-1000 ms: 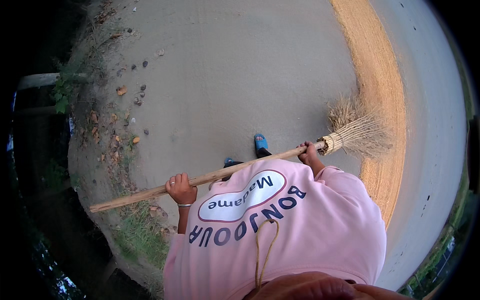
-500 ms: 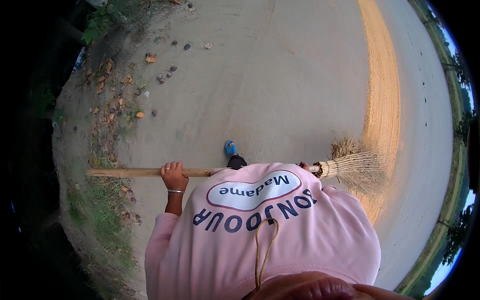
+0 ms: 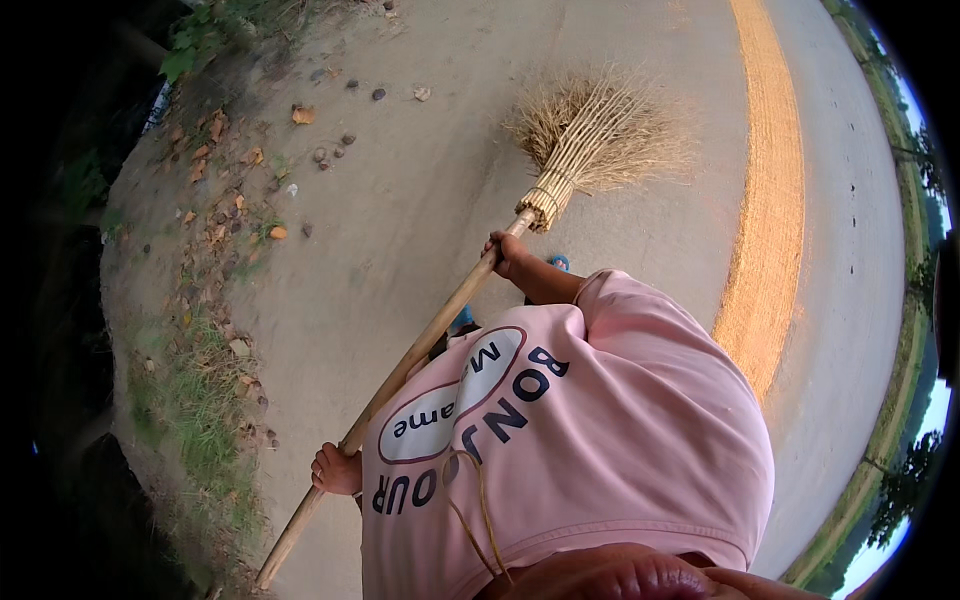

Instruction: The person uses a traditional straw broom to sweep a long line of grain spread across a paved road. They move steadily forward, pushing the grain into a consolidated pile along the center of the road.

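Observation:
A long-handled twig broom [image 3: 425,335] lies slantwise across the front of my body, its bundled head [image 3: 600,140] pointing forward and to the right. Low on the left, my left hand [image 3: 336,470] is wrapped round the wooden handle near its rear part. My right hand [image 3: 508,254] grips the same handle up front, just behind where the twigs are bound. The bristles are spread out in a fan over the grey pavement [image 3: 420,180]; whether they touch it I cannot tell. Parts of my blue sandals [image 3: 462,318] show beneath the handle.
A long strip of golden grain [image 3: 770,200] runs along the pavement on the right. Dry leaves [image 3: 215,230], small dark lumps [image 3: 340,147] and grass [image 3: 205,410] border the left side. Trees [image 3: 905,480] stand beyond a green verge at the far right.
The broom head has swung from beside the grain strip on my right to out in front. My right hand has moved forward and left with it, while my left hand has come back toward me.

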### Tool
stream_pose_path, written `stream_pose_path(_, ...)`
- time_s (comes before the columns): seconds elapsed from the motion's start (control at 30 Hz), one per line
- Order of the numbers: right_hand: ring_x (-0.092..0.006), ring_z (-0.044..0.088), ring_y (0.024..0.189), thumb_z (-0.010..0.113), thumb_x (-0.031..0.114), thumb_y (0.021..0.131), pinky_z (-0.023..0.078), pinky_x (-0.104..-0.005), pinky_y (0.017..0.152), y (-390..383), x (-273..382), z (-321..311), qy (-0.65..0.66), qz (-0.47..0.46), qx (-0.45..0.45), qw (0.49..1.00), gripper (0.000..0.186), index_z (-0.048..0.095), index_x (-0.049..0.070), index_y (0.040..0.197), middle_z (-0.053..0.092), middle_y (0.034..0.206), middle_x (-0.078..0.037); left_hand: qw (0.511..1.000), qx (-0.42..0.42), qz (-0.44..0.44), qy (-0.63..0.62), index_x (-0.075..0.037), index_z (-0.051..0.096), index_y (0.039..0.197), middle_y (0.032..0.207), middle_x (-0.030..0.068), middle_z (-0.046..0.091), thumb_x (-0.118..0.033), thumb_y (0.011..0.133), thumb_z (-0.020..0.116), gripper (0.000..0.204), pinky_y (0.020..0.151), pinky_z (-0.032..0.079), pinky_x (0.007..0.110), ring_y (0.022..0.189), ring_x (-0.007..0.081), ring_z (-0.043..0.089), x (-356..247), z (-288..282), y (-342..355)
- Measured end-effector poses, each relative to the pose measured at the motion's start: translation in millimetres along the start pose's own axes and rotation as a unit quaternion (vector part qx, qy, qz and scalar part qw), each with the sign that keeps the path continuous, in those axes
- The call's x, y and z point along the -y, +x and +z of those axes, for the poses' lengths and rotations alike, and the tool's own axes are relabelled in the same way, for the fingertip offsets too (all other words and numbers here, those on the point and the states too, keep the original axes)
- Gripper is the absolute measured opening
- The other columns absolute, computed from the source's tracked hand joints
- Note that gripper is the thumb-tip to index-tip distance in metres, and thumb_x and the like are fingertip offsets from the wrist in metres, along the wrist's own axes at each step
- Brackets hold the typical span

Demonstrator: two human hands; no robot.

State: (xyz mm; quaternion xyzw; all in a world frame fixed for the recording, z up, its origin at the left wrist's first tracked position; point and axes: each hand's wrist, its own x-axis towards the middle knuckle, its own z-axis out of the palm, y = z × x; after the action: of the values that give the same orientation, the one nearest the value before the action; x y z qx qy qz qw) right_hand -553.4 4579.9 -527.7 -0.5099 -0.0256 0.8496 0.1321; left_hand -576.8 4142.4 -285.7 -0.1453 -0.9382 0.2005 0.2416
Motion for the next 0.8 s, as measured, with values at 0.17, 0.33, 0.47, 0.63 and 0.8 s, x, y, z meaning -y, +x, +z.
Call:
stream_pose_path(0.17, -0.0188, 0.048, 0.052, 0.050, 0.005, 0.077, 0.047, -0.0346, 0.051, 9, -14, 87, -0.124, 0.043, 0.042, 0.990, 0.008, 0.043, 0.003, 0.080, 0.045, 0.059, -0.007, 0.994, 0.041, -0.070, 0.078, -0.016, 0.040, 0.062, 0.062, -0.0012, 0.043, -0.025, 0.066, 0.050, 0.014, 0.063, 0.035, 0.029, 0.068, 0.0160, 0.048, -7, -67, -20)
stream_pose_path(0.33, -0.0186, 0.052, 0.054, 0.052, 0.004, 0.076, 0.049, -0.0344, 0.051, -1, -24, 133, -0.176, 0.047, 0.053, 0.982, 0.008, 0.045, 0.001, 0.080, 0.050, 0.063, -0.008, 0.992, 0.042, -0.032, 0.115, -0.017, 0.040, 0.062, 0.062, -0.0015, 0.043, -0.027, 0.067, 0.049, 0.015, 0.064, 0.034, 0.028, 0.068, 0.0153, 0.049, -15, -124, 9)
stream_pose_path(0.47, -0.0179, 0.053, 0.054, 0.052, 0.005, 0.078, 0.050, -0.0352, 0.053, 6, 2, 106, -0.129, 0.050, 0.042, 0.989, 0.008, 0.046, 0.001, 0.081, 0.051, 0.064, -0.008, 0.993, 0.017, 0.042, 0.106, -0.017, 0.041, 0.062, 0.062, -0.0018, 0.043, -0.028, 0.069, 0.048, 0.015, 0.065, 0.034, 0.028, 0.069, 0.0146, 0.049, -30, -144, 61)
stream_pose_path(0.63, -0.0182, 0.052, 0.054, 0.048, 0.005, 0.080, 0.050, -0.0351, 0.054, 17, 50, 42, 0.039, 0.026, 0.012, 0.999, 0.007, 0.044, 0.001, 0.084, 0.049, 0.064, -0.007, 0.984, -0.014, 0.163, 0.065, -0.018, 0.041, 0.063, 0.062, -0.0021, 0.043, -0.030, 0.071, 0.046, 0.016, 0.066, 0.034, 0.027, 0.069, 0.0139, 0.049, -54, -134, 126)
stream_pose_path(0.8, -0.0190, 0.051, 0.052, 0.048, 0.005, 0.080, 0.049, -0.0345, 0.050, 14, 118, -52, 0.197, -0.042, -0.048, 0.978, 0.007, 0.043, 0.001, 0.083, 0.048, 0.063, -0.008, 0.947, 0.002, 0.306, 0.102, -0.020, 0.042, 0.064, 0.063, -0.0029, 0.043, -0.028, 0.076, 0.043, 0.014, 0.066, 0.034, 0.025, 0.069, 0.0112, 0.050, -105, -66, 201)
